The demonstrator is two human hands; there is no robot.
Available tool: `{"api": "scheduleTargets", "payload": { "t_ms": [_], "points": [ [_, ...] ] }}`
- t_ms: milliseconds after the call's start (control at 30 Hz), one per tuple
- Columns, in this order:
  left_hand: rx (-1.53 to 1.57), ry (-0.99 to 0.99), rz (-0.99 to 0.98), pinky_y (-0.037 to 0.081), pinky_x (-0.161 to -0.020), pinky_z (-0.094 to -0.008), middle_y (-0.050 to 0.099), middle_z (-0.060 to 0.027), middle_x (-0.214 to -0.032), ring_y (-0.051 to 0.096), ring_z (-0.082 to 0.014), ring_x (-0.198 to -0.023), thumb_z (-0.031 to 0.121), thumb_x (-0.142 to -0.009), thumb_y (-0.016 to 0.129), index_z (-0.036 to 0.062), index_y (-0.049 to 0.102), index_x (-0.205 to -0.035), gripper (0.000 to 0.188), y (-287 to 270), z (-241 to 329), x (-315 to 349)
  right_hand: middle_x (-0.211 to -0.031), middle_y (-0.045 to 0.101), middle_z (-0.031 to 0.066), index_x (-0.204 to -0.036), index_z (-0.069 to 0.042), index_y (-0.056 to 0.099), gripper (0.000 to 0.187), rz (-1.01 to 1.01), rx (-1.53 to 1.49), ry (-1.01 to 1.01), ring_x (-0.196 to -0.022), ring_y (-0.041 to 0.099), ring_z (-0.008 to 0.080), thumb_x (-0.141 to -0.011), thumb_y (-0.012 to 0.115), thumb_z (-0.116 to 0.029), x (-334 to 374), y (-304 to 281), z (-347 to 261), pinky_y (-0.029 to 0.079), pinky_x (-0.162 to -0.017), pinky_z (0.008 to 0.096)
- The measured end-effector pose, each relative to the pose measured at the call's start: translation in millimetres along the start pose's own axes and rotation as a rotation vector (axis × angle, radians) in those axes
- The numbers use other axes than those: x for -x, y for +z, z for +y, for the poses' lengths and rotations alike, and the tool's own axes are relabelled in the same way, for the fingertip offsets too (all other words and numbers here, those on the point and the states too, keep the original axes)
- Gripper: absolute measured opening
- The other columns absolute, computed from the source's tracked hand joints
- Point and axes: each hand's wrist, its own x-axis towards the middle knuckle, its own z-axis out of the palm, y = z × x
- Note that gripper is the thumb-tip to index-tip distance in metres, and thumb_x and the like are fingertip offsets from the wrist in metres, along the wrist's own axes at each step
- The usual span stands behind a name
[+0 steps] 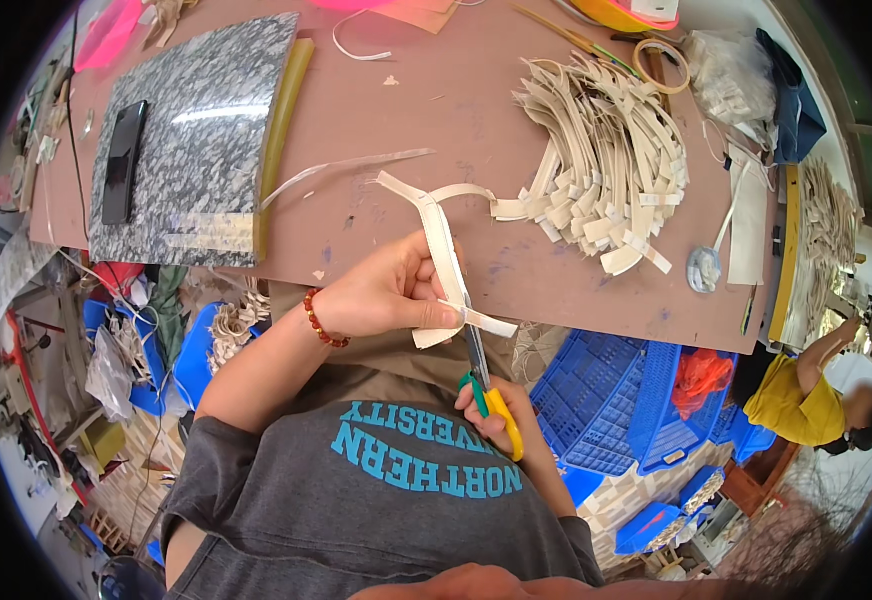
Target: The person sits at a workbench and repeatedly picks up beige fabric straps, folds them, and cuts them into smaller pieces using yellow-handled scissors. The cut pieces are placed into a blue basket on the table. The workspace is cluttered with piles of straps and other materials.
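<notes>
My left hand [371, 292], with a beaded bracelet at the wrist, pinches a cream fabric strap [438, 235] between thumb and fingers. The strap's upper end splits into two tails over the table's near edge, and a short crosspiece sticks out at its lower end. Scissors [502, 422] with green and yellow handles are gripped in my right hand [518, 404]. Their blades point up and meet the strap's lower end; whether they are closed on it is hidden. One curved tail reaches to a large pile of similar cream straps [606, 160] on the table's right.
On the brown table [386, 225] a speckled stone slab [206, 130] carries a black phone [125, 162]. A tape roll [661, 66] lies behind the pile. Blue plastic baskets [596, 395] stand below the table at right. A person in yellow [801, 400] works farther right.
</notes>
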Motion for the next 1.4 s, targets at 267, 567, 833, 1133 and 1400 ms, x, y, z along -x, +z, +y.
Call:
{"api": "scheduleTargets", "payload": {
  "t_ms": [267, 567, 833, 1133, 1400],
  "points": [
    [-0.004, 0.037, 0.06, 0.05, -0.073, -0.0243, 0.06, -0.0039, -0.097, 0.059, -0.0096, -0.086, 0.001, -0.083, 0.061, 0.0033, 0.047, -0.116, 0.035, -8.0, -8.8, -3.2, -0.079, 0.054, 0.0007, -0.088, -0.001, 0.056, 0.053, 0.003, -0.104, 0.101, -0.064, 0.047, 0.0057, -0.08, 0.062, -0.053, 3.0, -1.1, -7.2, 0.039, -0.06, 0.0203],
    [-0.048, 0.036, 0.161, 0.051, -0.069, -0.0224, 0.062, -0.002, -0.088, 0.06, -0.0086, -0.079, 0.003, -0.083, 0.062, 0.0028, 0.053, -0.105, 0.023, 3.5, -5.8, 1.0, -0.086, 0.054, 0.0072, -0.074, -0.003, 0.049, 0.061, 0.018, 0.029, -0.049, -0.071, 0.047, 0.0106, -0.078, 0.054, -0.064, -9.9, 6.6, -3.3, 0.039, -0.065, 0.0253],
    [-0.011, 0.087, 0.182, 0.051, -0.068, -0.0225, 0.061, -0.0016, -0.087, 0.06, -0.0085, -0.079, 0.001, -0.082, 0.063, 0.0028, 0.054, -0.1, 0.02, 8.4, -7.6, 0.4, -0.086, 0.054, 0.0063, -0.076, -0.003, 0.05, 0.069, 0.0, 0.042, -0.012, -0.068, 0.045, 0.0101, -0.072, 0.053, -0.072, -10.4, 5.8, -7.6, 0.038, -0.063, 0.0248],
    [-0.065, 0.094, 0.152, 0.052, -0.068, -0.0232, 0.061, -0.0023, -0.087, 0.061, -0.0088, -0.08, 0.0, -0.082, 0.063, 0.002, 0.054, -0.1, 0.02, 9.0, -5.7, 0.3, -0.072, 0.049, -0.0027, -0.084, 0.001, 0.054, 0.075, 0.04, 0.006, -0.039, -0.061, 0.042, 0.0047, -0.069, 0.055, -0.073, -12.2, 8.8, -7.8, 0.035, -0.057, 0.0197],
    [-0.089, 0.053, 0.136, 0.051, -0.067, -0.0222, 0.063, -0.0022, -0.086, 0.061, -0.008, -0.077, 0.0, -0.082, 0.063, 0.0022, 0.054, -0.101, 0.021, 4.3, -6.8, -0.7, -0.065, 0.048, -0.0042, -0.083, -0.001, 0.055, 0.07, 0.064, -0.029, 0.086, -0.053, 0.042, 0.0018, -0.068, 0.061, -0.069, -7.3, 8.1, -11.9, 0.034, -0.051, 0.0169]
  ]
}}
